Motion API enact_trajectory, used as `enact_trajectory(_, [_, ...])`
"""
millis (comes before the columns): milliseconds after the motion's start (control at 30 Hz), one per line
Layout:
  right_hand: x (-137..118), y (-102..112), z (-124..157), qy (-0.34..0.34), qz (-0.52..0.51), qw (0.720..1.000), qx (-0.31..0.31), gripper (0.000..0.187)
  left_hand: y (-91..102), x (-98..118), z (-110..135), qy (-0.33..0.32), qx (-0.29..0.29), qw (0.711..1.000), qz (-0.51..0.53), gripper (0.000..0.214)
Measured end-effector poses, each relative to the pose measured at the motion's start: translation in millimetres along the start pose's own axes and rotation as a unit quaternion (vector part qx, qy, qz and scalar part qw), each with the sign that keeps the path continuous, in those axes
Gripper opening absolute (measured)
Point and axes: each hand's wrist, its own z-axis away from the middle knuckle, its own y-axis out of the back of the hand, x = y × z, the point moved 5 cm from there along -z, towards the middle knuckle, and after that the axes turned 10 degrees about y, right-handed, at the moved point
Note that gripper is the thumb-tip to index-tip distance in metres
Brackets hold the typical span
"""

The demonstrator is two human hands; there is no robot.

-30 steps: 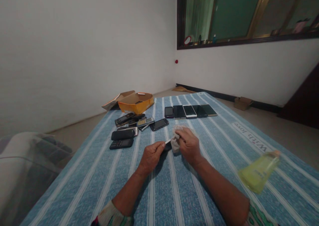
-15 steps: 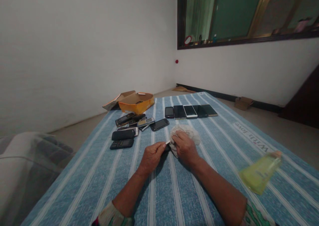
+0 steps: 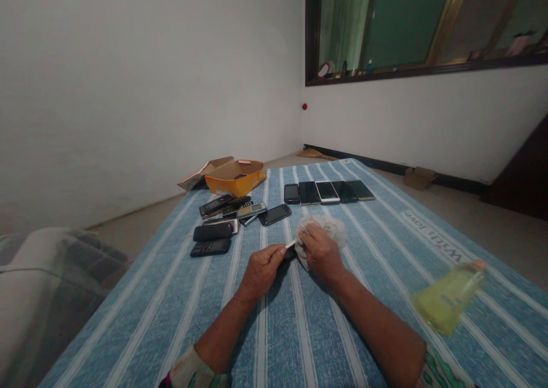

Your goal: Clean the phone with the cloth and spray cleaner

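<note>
My left hand (image 3: 262, 268) pinches the near end of a thin phone (image 3: 290, 244), whose white edge and dark face show between my hands. In my right hand (image 3: 322, 254) is a crumpled whitish cloth (image 3: 331, 228), bunched around the phone's far end and hiding it. Just beyond my hands a black phone (image 3: 275, 214) lies flat on the striped cover. Left of it several older phones lie in a loose pile, with a black keypad phone (image 3: 210, 247) nearest me. Farther back, several phones stand side by side in a row, among them a white-framed phone (image 3: 327, 192).
An open orange cardboard box (image 3: 235, 184) sits behind the pile. To the right lies a yellow-green transparent pouch (image 3: 447, 299). The blue-striped cover (image 3: 368, 342) spreads under everything. White walls and a window (image 3: 405, 23) stand beyond.
My right hand and the cloth have shifted slightly right along the phone, showing a little more of its white edge. My left hand keeps its grip almost in place.
</note>
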Motion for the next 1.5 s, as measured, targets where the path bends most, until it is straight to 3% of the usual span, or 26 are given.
enact_trajectory(167, [18,-1,10,-0.086,0.043,0.995,-0.019,0.028,0.1,-1,-1,-0.007,0.002,1.000,-0.006,0.032])
enact_trajectory(333, [30,-2,15,-0.158,0.010,0.987,-0.040,0.037,-1.0,-2,0,-0.021,0.004,0.999,-0.035,0.036])
enact_trajectory(567, [58,12,18,-0.300,-0.101,0.947,0.053,0.033,2.3,0,3,-0.031,0.062,0.997,-0.026,0.031])
enact_trajectory(733, [68,15,23,-0.425,-0.198,0.875,0.117,0.025,10.7,-15,-2,0.074,0.147,0.984,0.072,0.029])
enact_trajectory(867, [64,10,25,-0.471,-0.265,0.831,0.135,0.025,4.9,-33,-3,0.160,0.163,0.960,0.159,0.036])
enact_trajectory(967, [57,7,24,-0.493,-0.305,0.800,0.152,0.022,4.1,-38,-5,0.157,0.184,0.959,0.148,0.035])
enact_trajectory(1200, [37,-4,20,-0.555,-0.502,0.632,0.202,0.023,15.3,-32,-10,0.120,0.209,0.966,0.089,0.017])
enact_trajectory(1267, [33,-5,17,-0.552,-0.532,0.608,0.205,0.025,16.4,-24,-7,0.108,0.210,0.969,0.077,0.016])
enact_trajectory(1367, [27,-4,13,-0.542,-0.561,0.593,0.200,0.028,11.7,-2,3,0.082,0.179,0.975,0.101,0.028])
enact_trajectory(1467, [19,-7,10,-0.531,-0.607,0.562,0.184,0.033,-12.1,21,11,0.109,0.014,0.969,0.220,0.053])
enact_trajectory(1500, [17,-8,9,-0.527,-0.603,0.573,0.175,0.033,-22.2,28,14,0.126,-0.043,0.958,0.253,0.061])
